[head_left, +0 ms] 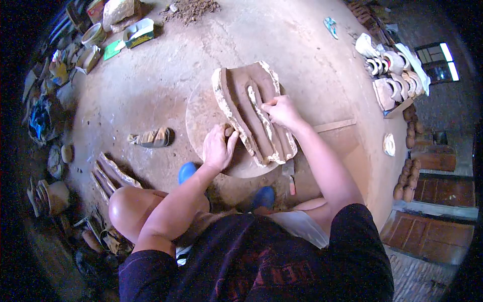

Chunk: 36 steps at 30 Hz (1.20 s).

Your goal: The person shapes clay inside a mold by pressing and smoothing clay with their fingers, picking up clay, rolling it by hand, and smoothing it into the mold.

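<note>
A plaster mould with a rough white rim, lined with brown clay, lies tilted on a round board in front of me. Long channels run along it, with a white-topped ridge between them. My left hand is at the mould's left edge, fingers curled, with a small brown lump of clay between thumb and fingers. My right hand reaches over the right side. Its fingertips are pinched together at the clay beside the middle ridge; whatever they hold is hidden.
A scraper with a red handle lies by the board's near right edge. On the left are a rolled cloth-like bundle and another channelled mould piece. Curved pale pieces are stacked at right. Boxes stand far left.
</note>
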Tool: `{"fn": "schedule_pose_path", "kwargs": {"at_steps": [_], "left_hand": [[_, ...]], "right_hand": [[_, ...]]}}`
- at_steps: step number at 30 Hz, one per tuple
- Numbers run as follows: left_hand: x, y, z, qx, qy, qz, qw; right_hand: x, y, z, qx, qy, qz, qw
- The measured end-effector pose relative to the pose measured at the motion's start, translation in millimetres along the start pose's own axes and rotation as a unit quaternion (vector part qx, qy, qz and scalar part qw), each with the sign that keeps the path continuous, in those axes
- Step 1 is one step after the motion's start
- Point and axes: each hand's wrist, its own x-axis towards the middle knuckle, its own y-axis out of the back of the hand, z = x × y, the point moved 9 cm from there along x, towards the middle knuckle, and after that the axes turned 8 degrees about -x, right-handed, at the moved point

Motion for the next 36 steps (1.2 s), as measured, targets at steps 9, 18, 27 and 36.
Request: {"fn": "schedule_pose_path", "kwargs": {"at_steps": [9,18,27,36], "left_hand": [[-3,0,10,0.029,-0.022,-0.021,0.999],[-6,-10,14,0.055,-0.019,-0.043,0.997],[-8,-13,12,0.061,-0.003,-0.041,0.997],[-8,-11,22,0.065,-0.035,-0.063,0.995]], "right_hand": [[-25,10,-2,-0.099,0.088,0.088,0.987],[-34,4,26,-0.049,0.048,0.107,0.992],[-39,0,50,0.133,-0.028,0.068,0.988],[-49,-3,70,0.159,-0.080,0.026,0.984]]}}
